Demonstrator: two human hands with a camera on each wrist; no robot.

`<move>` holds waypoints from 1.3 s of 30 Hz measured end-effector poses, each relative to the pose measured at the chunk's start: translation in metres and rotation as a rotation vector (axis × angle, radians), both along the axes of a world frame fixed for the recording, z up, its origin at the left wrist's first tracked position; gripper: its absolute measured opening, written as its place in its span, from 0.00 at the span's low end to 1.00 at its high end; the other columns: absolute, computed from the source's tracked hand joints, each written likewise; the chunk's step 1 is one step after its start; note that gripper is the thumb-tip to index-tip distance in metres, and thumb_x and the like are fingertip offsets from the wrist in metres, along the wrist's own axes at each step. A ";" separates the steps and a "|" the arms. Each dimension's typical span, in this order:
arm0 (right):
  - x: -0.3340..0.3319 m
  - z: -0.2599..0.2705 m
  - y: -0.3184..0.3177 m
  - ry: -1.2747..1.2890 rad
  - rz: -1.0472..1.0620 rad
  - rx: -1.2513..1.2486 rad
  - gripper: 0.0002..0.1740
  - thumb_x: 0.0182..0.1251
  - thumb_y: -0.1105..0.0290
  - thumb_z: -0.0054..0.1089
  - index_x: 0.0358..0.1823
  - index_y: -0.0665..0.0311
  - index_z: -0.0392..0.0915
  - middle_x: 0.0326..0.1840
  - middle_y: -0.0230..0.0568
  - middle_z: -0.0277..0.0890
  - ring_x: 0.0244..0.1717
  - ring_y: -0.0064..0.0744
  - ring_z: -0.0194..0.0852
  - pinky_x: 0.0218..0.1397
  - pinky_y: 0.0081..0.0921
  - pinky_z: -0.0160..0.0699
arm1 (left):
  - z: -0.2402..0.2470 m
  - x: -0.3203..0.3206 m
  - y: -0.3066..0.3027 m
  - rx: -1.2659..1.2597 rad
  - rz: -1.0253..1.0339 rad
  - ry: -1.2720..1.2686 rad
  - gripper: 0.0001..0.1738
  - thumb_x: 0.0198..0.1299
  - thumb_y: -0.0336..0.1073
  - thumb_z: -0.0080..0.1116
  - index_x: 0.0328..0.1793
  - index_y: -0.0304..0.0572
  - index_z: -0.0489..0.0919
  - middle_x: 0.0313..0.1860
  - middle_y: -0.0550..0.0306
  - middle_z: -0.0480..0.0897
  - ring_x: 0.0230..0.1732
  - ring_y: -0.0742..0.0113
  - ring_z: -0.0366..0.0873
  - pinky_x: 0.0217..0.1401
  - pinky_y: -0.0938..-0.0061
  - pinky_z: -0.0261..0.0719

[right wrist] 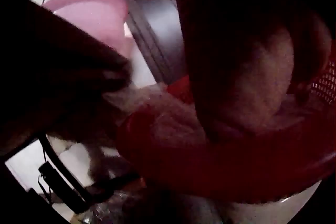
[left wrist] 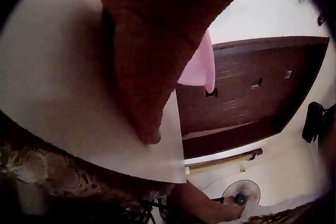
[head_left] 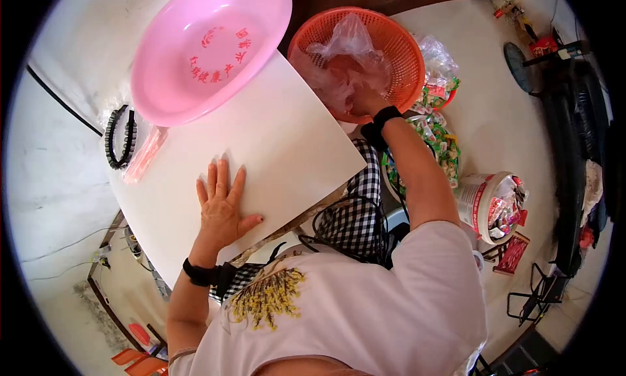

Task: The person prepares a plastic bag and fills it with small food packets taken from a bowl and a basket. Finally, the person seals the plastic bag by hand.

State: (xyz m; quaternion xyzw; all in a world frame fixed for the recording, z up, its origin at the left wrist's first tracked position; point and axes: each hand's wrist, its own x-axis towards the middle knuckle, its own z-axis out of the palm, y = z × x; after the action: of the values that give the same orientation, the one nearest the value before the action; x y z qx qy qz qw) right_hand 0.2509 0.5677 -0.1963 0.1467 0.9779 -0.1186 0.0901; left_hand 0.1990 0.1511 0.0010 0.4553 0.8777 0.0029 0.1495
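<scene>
Reaching down into the orange plastic basket [head_left: 409, 56], the right hand [head_left: 366, 103] is partly hidden by the thin translucent plastic bag [head_left: 352, 37] that lies loosely bunched inside; its fingers are out of sight, so whether they grasp anything cannot be told. The bag spreads over the near and left parts of the basket, whose sides are perforated, and rises toward its far rim. The left hand [head_left: 222, 210] rests palm down on the white counter [head_left: 293, 128], gripping nothing, its fingers extended and spread, with the thumb out to the side. At the counter's far side, beside the basket, a large pink basin [head_left: 153, 69] shows red Chinese characters on its inner bottom. Along the left edge lie a dark beaded loop [head_left: 111, 138] and, just beside it, a pink plastic packet [head_left: 147, 155]. On the right side, past the basket, a clear plastic bundle [head_left: 438, 58] sits over green and red wrapped pieces, and nearer the person a container of green-wrapped packets [head_left: 443, 148] stands close to the right forearm. Farther right, a tipped-looking white tub [head_left: 471, 201] holds assorted wrappers. Black-and-white checked fabric [head_left: 352, 223] shows below the counter's near edge.
</scene>
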 end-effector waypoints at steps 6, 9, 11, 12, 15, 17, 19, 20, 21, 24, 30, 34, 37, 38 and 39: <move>-0.023 -0.040 0.012 0.074 -0.021 -0.048 0.19 0.56 0.66 0.59 0.49 0.61 0.82 0.52 0.52 0.77 0.59 0.48 0.72 0.61 0.41 0.69 | -0.004 -0.001 -0.002 -0.005 -0.005 -0.003 0.61 0.37 0.58 0.72 0.77 0.43 0.56 0.80 0.37 0.42 0.80 0.38 0.34 0.75 0.40 0.31; -0.036 0.019 -0.009 0.167 -0.027 -0.105 0.18 0.56 0.64 0.58 0.48 0.61 0.82 0.54 0.55 0.76 0.57 0.50 0.74 0.60 0.43 0.71 | 0.000 0.001 0.002 -0.026 0.021 -0.011 0.61 0.37 0.57 0.72 0.77 0.44 0.56 0.80 0.38 0.41 0.80 0.38 0.34 0.75 0.39 0.31; -0.049 0.031 -0.019 0.241 0.074 -0.069 0.18 0.57 0.63 0.58 0.48 0.62 0.82 0.54 0.56 0.76 0.54 0.53 0.76 0.59 0.44 0.71 | 0.000 0.002 0.003 -0.035 0.037 -0.011 0.60 0.38 0.57 0.72 0.78 0.45 0.56 0.80 0.38 0.41 0.80 0.39 0.33 0.75 0.39 0.31; -0.055 0.048 -0.028 0.202 0.032 -0.095 0.19 0.57 0.63 0.58 0.48 0.62 0.81 0.53 0.56 0.77 0.54 0.53 0.76 0.59 0.44 0.71 | 0.000 0.002 0.002 -0.021 0.032 -0.010 0.60 0.38 0.58 0.72 0.78 0.46 0.56 0.80 0.38 0.41 0.80 0.39 0.33 0.75 0.39 0.31; -0.049 0.142 -0.062 0.041 -0.188 -0.224 0.20 0.57 0.62 0.58 0.50 0.62 0.80 0.53 0.57 0.77 0.54 0.55 0.76 0.59 0.43 0.71 | -0.001 0.002 0.001 0.013 0.020 -0.006 0.60 0.39 0.58 0.71 0.78 0.49 0.55 0.80 0.39 0.41 0.80 0.39 0.33 0.75 0.39 0.31; -0.045 0.160 -0.063 0.163 -0.260 -0.295 0.21 0.58 0.62 0.58 0.51 0.63 0.80 0.52 0.56 0.78 0.54 0.57 0.76 0.59 0.42 0.71 | -0.001 0.002 -0.001 0.026 0.018 0.000 0.60 0.39 0.59 0.71 0.78 0.51 0.55 0.80 0.39 0.41 0.80 0.39 0.33 0.75 0.39 0.31; -0.040 0.142 -0.049 0.436 -0.239 -0.356 0.21 0.60 0.62 0.56 0.52 0.65 0.79 0.49 0.56 0.79 0.54 0.58 0.75 0.58 0.42 0.71 | -0.004 0.002 -0.004 0.045 0.012 0.024 0.60 0.40 0.59 0.71 0.79 0.52 0.55 0.80 0.40 0.41 0.80 0.40 0.33 0.75 0.39 0.32; -0.045 0.129 -0.034 0.424 -0.295 -0.299 0.18 0.63 0.68 0.56 0.53 0.68 0.78 0.45 0.51 0.82 0.49 0.50 0.80 0.53 0.36 0.76 | -0.005 0.002 -0.004 0.057 0.007 0.034 0.59 0.40 0.60 0.70 0.79 0.53 0.54 0.80 0.41 0.41 0.80 0.40 0.33 0.75 0.39 0.32; -0.045 0.125 -0.020 0.541 -0.369 -0.501 0.15 0.63 0.70 0.57 0.50 0.68 0.78 0.43 0.48 0.82 0.47 0.46 0.81 0.50 0.34 0.77 | -0.004 0.003 -0.004 0.049 0.020 0.024 0.59 0.40 0.60 0.70 0.79 0.53 0.54 0.81 0.41 0.41 0.80 0.40 0.33 0.75 0.39 0.32; -0.022 0.128 0.014 0.856 -0.466 -1.066 0.07 0.62 0.76 0.60 0.42 0.64 0.78 0.37 0.39 0.81 0.41 0.34 0.82 0.43 0.30 0.80 | 0.001 0.005 0.000 0.033 0.038 0.001 0.59 0.42 0.60 0.69 0.79 0.54 0.53 0.81 0.43 0.41 0.80 0.41 0.33 0.75 0.39 0.32; 0.045 0.209 -0.017 0.933 -0.196 -1.728 0.11 0.59 0.81 0.62 0.39 0.60 0.73 0.38 0.34 0.77 0.40 0.33 0.81 0.45 0.31 0.85 | -0.002 0.003 -0.007 0.083 0.024 0.000 0.57 0.44 0.61 0.68 0.79 0.54 0.53 0.80 0.43 0.44 0.80 0.43 0.36 0.76 0.42 0.35; 0.066 0.262 -0.095 0.703 -0.104 -1.748 0.15 0.57 0.83 0.62 0.43 0.61 0.73 0.41 0.32 0.75 0.42 0.30 0.80 0.48 0.29 0.84 | -0.012 -0.018 -0.013 0.550 0.095 -0.569 0.55 0.50 0.63 0.65 0.78 0.45 0.54 0.78 0.41 0.51 0.79 0.45 0.43 0.76 0.48 0.45; 0.056 0.269 -0.143 0.536 0.051 -1.686 0.16 0.57 0.83 0.62 0.45 0.61 0.73 0.42 0.33 0.75 0.45 0.29 0.79 0.49 0.29 0.84 | 0.009 -0.009 -0.010 1.078 0.303 -1.151 0.43 0.59 0.57 0.61 0.73 0.40 0.61 0.70 0.43 0.64 0.72 0.50 0.59 0.70 0.54 0.60; 0.049 0.264 -0.156 0.454 0.136 -1.723 0.16 0.60 0.82 0.60 0.48 0.62 0.71 0.46 0.35 0.75 0.48 0.27 0.79 0.48 0.26 0.83 | 0.020 -0.002 -0.008 1.234 0.382 -1.289 0.38 0.62 0.54 0.59 0.71 0.38 0.64 0.66 0.44 0.70 0.69 0.52 0.66 0.67 0.57 0.67; 0.044 0.265 -0.173 0.391 0.128 -1.650 0.16 0.61 0.80 0.59 0.50 0.62 0.71 0.47 0.36 0.75 0.49 0.28 0.78 0.47 0.26 0.82 | 0.027 0.001 -0.009 1.268 0.463 -1.314 0.32 0.64 0.51 0.57 0.67 0.39 0.67 0.60 0.46 0.74 0.64 0.53 0.70 0.62 0.58 0.70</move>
State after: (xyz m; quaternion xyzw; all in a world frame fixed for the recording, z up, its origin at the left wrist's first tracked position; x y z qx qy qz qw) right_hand 0.2951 0.3945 0.0689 -0.0446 0.5828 -0.8114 0.0041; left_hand 0.2004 0.1418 0.0284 0.1730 0.5209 0.7661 0.3345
